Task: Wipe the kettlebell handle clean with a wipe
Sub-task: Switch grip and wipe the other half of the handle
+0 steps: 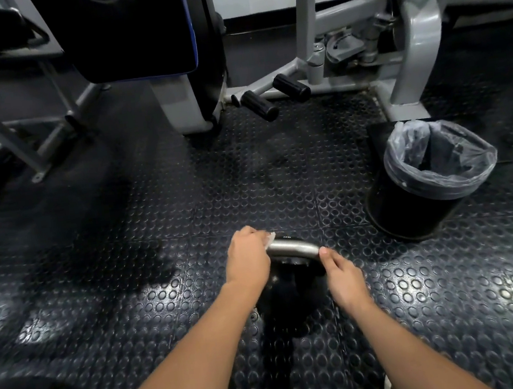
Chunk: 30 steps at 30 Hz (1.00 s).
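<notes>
Left hand (247, 257) presses wipe (270, 240) on kettlebell handle (294, 249).

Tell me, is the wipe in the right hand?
No, the left hand grips the wipe on the handle.

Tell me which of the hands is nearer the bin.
Right. The right hand touches the near end of the kettlebell handle, on the side toward the bin. The left hand grips the wipe at the far end.

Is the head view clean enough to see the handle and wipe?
Head view: brushed-steel kettlebell handle is sharp and catches light; white wipe in the left hand shows only a sliver; black kettlebell body sinks into shadow; glare patches on the studded rubber floor; edges blur and bow.
</notes>
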Motion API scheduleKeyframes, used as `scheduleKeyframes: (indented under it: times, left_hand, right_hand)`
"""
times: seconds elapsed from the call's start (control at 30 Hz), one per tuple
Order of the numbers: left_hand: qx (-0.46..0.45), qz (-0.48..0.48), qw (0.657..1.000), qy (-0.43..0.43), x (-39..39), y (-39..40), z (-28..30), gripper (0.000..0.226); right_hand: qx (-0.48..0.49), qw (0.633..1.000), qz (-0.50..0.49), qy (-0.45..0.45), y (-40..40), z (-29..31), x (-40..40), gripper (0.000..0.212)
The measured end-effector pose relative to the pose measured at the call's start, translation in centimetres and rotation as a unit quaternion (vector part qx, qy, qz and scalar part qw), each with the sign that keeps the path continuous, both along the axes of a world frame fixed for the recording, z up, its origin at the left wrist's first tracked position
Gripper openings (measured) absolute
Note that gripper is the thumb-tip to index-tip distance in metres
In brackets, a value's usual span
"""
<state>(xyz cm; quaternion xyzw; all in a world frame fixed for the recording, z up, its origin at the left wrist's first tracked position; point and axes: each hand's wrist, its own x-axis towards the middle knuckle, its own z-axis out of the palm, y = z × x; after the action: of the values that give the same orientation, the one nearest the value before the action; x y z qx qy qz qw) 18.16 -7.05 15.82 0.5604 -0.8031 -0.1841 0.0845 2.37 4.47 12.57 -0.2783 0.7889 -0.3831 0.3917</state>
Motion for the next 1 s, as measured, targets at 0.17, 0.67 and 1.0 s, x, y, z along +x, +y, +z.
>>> scheduleKeyframes:
  times: [0.17,0.67,1.0]
  left_hand:
    - [-0.003,-0.046,0.999,0.026,-1.9,0.9,0.1,0.035]
    - [0.012,-0.016,0.998,0.056,0.0,1.7,-0.7,0.065]
    - [-0.013,-0.007,1.000,0.022,1.1,2.0,-0.5,0.066]
  right_hand:
    - [0.001,1.000,-0.002,0.005,0.0,0.1,0.0,0.052]
    - [-0.004,1.000,-0.008,-0.004,0.0,-0.1,-0.1,0.049]
    - [-0.002,1.000,-0.010,-0.006,-0.1,-0.3,-0.1,0.053]
